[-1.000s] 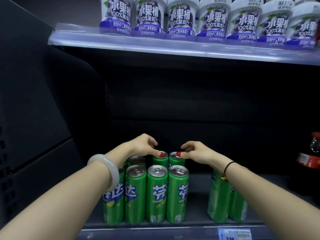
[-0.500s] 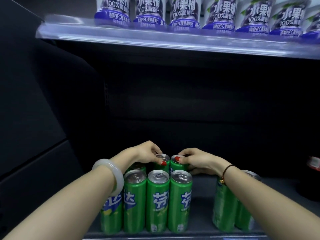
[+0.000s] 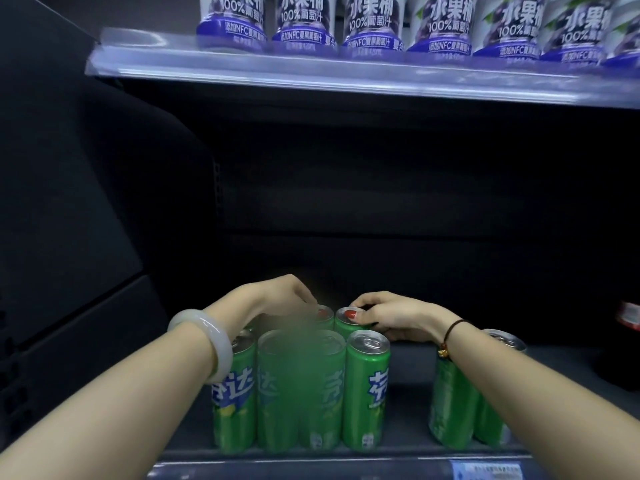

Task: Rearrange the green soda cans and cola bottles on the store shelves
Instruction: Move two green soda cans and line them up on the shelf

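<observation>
Left hand [image 3: 277, 298] holding back can [image 3: 327, 322], right hand [image 3: 398, 318] gripping neighbouring can [image 3: 343, 328]

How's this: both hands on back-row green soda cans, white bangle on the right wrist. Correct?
One slip. The head view shows the smooth white bangle on the left wrist; the right wrist carries a thin dark cord bracelet. The left hand and right hand are each on back-row green soda cans.

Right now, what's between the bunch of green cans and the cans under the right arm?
Just bare shelf between the bunch and those cans, in the head view.
</observation>
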A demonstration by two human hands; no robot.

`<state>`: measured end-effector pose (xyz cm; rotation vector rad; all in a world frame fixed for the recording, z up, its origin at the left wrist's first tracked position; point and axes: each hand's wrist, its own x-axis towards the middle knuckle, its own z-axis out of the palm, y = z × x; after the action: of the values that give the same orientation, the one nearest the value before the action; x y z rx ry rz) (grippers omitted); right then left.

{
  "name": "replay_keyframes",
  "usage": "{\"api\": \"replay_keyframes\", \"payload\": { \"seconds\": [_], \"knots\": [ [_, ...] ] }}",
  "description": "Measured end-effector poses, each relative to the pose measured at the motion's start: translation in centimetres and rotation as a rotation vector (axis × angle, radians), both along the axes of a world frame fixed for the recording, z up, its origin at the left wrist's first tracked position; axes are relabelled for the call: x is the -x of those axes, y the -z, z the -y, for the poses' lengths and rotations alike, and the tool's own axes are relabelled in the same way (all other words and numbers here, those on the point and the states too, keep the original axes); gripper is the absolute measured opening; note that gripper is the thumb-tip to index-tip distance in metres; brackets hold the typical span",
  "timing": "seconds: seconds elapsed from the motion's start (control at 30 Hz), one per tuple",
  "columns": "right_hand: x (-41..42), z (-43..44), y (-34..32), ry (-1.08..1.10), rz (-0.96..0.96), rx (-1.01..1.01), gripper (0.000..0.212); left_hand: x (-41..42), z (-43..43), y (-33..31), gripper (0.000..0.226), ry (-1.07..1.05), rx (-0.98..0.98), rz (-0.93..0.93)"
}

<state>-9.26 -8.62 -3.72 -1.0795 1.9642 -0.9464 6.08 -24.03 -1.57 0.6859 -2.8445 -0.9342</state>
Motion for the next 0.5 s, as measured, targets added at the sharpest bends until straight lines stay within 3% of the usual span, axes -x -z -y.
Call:
{"api": "replay_keyframes", "payload": {
  "seconds": [0.5],
  "knots": [
    [-0.46, -0.51, 0.11, 0.022, 0.013, 0.013, 0.022, 0.05, -0.25, 0.50, 0.025, 0.008, -0.051, -0.052]
  ]
}}
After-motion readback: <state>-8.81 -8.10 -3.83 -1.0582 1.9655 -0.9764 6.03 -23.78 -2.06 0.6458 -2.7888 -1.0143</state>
